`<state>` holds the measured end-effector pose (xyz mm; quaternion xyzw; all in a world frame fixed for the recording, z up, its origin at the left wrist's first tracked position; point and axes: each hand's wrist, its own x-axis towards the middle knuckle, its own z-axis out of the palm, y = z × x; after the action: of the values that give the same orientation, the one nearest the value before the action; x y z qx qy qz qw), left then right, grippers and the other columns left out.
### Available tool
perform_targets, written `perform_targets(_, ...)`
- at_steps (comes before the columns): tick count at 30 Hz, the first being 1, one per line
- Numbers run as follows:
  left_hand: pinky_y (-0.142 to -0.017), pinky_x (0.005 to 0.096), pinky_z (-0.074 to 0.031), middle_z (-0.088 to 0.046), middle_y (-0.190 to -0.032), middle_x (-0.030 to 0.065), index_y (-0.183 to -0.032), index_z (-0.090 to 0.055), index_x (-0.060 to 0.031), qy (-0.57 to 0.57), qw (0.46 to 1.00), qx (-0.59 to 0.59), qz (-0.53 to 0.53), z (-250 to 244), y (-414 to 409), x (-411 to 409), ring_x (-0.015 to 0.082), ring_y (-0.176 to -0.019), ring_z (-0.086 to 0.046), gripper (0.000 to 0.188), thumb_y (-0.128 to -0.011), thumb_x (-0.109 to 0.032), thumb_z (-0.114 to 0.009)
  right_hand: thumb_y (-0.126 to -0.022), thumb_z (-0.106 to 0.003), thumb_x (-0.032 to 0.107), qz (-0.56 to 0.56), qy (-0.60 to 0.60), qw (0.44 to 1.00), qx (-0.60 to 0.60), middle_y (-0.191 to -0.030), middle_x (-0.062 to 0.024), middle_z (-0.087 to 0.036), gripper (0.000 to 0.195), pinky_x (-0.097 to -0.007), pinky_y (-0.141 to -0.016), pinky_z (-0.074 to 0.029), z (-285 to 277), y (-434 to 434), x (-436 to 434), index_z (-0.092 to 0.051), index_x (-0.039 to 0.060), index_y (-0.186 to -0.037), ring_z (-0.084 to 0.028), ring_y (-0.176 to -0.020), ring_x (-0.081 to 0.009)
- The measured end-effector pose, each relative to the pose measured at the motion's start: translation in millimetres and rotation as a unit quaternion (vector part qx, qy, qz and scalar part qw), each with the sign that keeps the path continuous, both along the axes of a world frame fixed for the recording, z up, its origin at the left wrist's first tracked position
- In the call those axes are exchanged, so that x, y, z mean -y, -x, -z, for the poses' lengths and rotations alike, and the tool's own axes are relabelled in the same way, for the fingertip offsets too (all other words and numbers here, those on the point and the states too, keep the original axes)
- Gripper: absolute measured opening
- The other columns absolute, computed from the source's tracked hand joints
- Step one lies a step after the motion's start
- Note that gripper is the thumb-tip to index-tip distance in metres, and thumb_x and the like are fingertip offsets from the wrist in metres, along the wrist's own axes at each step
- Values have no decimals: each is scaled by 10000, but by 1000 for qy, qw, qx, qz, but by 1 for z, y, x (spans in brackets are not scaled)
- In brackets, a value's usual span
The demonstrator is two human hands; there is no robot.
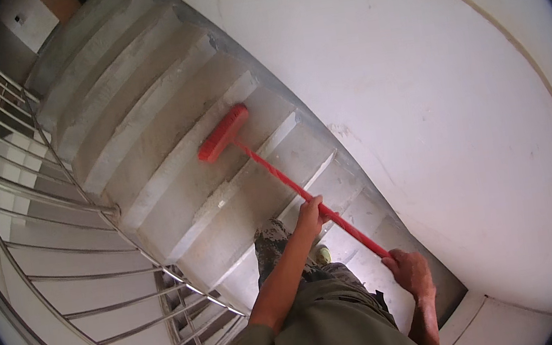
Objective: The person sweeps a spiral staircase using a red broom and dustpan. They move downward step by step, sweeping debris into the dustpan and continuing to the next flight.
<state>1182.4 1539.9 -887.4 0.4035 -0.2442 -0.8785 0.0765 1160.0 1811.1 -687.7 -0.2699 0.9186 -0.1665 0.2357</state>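
Observation:
A red push broom (223, 134) with red bristles rests its head on a tread of a concrete staircase (173, 180), against the riser above it. Its long red handle (281, 176) slants down towards me at the lower right. My left hand (313, 214) is closed around the middle of the handle. Near the handle's end, my right hand (408, 269) grips it. Camouflage trousers and one light shoe (323, 255) show on the steps below my hands.
A curved stainless steel railing (47, 200) follows the left side of the stairs, with lower steps (204, 326) seen through its bars. A white wall (399, 80) with a dark skirting band borders the right side. Pale crusts and small debris (221, 204) mark some step edges.

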Motion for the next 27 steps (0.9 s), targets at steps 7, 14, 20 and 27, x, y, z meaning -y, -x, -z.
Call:
perform_targets(7, -687, 620, -549, -474, -863, 186, -987, -423, 39, -40, 999, -2, 17, 18, 3, -2, 337, -700, -555, 219, -861, -82, -554, -828, -659, 350, 71, 62, 994, 52, -694, -195, -631, 299, -455, -612, -484, 60, -36, -27, -680, 60, -901, -631, -657, -369)
perform_targets(14, -724, 637, -540, -498, -757, 156, -950, -456, 17, -70, 996, 46, 33, 22, 13, -24, 325, -654, -563, 161, -884, -98, -548, -844, -633, 346, 68, -8, 997, 39, -749, -197, -647, 289, -483, -663, -485, 39, -33, -41, -694, 79, -937, -634, -715, -389)
perform_targets(20, -683, 575, -573, -501, -789, 167, -899, -446, 16, -15, 993, -75, 87, -18, 57, 12, 317, -705, -582, 161, -851, -108, -536, -841, -646, 335, 55, 75, 993, -71, -732, -185, -641, 271, -455, -631, -492, 25, -13, -15, -660, 70, -897, -635, -699, -366)
perform_targets(27, -801, 611, -530, -511, -795, 153, -819, -480, -8, -130, 988, -60, -61, -4, -18, -62, 329, -777, -584, 96, -849, -68, -549, -760, -735, 304, 11, 38, 999, -16, -650, -129, -638, 269, -384, -574, -495, 55, -5, -85, -676, 68, -876, -630, -597, -302)
